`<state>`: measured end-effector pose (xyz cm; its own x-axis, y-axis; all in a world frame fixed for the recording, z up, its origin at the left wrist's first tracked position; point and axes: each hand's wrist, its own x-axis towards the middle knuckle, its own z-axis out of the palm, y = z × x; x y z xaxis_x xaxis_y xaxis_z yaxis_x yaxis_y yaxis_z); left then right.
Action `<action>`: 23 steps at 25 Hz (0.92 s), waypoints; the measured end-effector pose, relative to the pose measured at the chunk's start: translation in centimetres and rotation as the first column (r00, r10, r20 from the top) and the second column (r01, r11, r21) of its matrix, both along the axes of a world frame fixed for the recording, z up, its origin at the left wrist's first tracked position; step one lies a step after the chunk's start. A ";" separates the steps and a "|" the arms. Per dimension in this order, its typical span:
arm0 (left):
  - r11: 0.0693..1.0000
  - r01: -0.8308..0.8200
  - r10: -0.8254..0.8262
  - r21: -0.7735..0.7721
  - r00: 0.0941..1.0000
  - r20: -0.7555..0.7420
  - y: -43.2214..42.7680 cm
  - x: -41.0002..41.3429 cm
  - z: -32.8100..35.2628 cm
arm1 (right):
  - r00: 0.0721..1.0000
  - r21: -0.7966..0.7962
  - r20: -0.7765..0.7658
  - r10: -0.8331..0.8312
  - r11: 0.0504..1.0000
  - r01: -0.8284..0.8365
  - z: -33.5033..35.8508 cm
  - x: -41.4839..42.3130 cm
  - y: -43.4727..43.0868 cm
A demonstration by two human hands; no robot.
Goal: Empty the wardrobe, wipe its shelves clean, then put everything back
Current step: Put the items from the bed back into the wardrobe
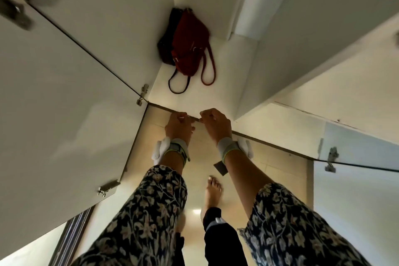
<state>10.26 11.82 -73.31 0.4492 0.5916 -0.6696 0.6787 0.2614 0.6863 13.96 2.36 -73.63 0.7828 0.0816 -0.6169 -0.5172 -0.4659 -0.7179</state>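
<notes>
I look down into a white wardrobe compartment whose shelf (226,84) is bare in front. At its back left corner a red backpack (190,45) leans on a dark bag (164,47), its straps trailing forward. My left hand (178,127) and my right hand (216,124) sit side by side at the shelf's front edge (195,119). Their fingers are curled and pinched onto that edge. Whether a thin liner lies between the fingers I cannot tell. Both wrists wear grey bands.
The open left door (54,93) with metal hinges (143,94) stands close beside my left arm. Another open door (356,149) is on the right. Below are beige floor tiles (194,181), my bare foot (212,192) and a small dark square (220,167).
</notes>
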 end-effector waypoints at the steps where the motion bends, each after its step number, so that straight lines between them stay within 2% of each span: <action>1: 1.000 0.023 -0.023 -0.006 1.000 0.014 -0.9 -1.1 1.8 | 1.000 0.000 0.006 -0.005 1.000 0.005 1.7 -1.4 -1.0; 3: 0.996 0.071 -0.070 -0.050 0.997 0.038 -2.3 -3.4 5.4 | 1.000 0.001 0.009 -0.022 1.000 0.022 5.2 -4.3 -2.9; 7: 0.967 0.220 -0.211 -0.129 0.974 0.082 -5.0 -8.4 11.7 | 0.983 0.037 0.068 -0.171 0.985 0.169 11.6 -11.3 -6.3; 14: 0.871 0.489 -0.484 -0.044 0.870 0.094 -9.1 -17.7 19.2 | 0.917 0.088 0.171 -0.359 0.933 0.349 20.5 -22.8 -11.3; 16: 0.783 0.623 -0.620 -0.008 0.780 0.089 -11.9 -21.4 21.3 | 0.867 0.087 0.187 -0.462 0.887 0.453 22.1 -27.4 -14.2; 18: 0.756 0.655 -0.650 -0.012 0.752 0.111 -13.2 -22.7 21.6 | 0.870 0.052 0.181 -0.459 0.888 0.458 22.6 -29.1 -15.1; 21: 0.666 0.746 -0.739 -0.025 0.664 0.115 -16.8 -25.3 21.9 | 0.837 0.023 0.184 -0.516 0.853 0.521 23.7 -33.6 -18.6; 23: 0.539 0.842 -0.834 -0.033 0.539 0.117 -21.4 -29.0 22.2 | 0.762 0.015 0.205 -0.615 0.780 0.625 24.6 -39.1 -23.1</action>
<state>-18.76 -9.62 -51.09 0.7636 -0.1337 -0.6316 0.5615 -0.3453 0.7520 -25.15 -20.72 -49.07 0.7517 -0.4891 -0.4423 -0.5639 -0.1291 -0.8157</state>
